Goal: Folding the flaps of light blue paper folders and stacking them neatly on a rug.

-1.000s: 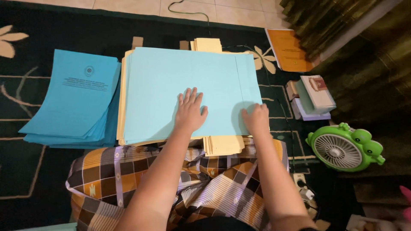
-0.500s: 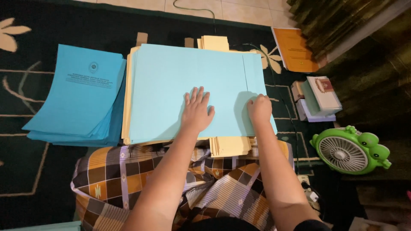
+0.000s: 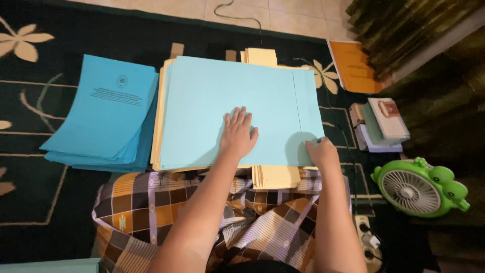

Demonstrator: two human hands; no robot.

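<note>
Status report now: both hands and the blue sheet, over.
Left hand flat, palm down on large light blue sheet. Right hand at sheet's near right corner, grip unclear. Sheet lies on cream paper stack. Nothing on top of it.

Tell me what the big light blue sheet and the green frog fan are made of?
The large light blue sheet under the left hand looks like matt thin card: flat, with a straight crease line. The green frog-shaped fan looks like smooth plastic with a slight sheen and a white grille.
</note>
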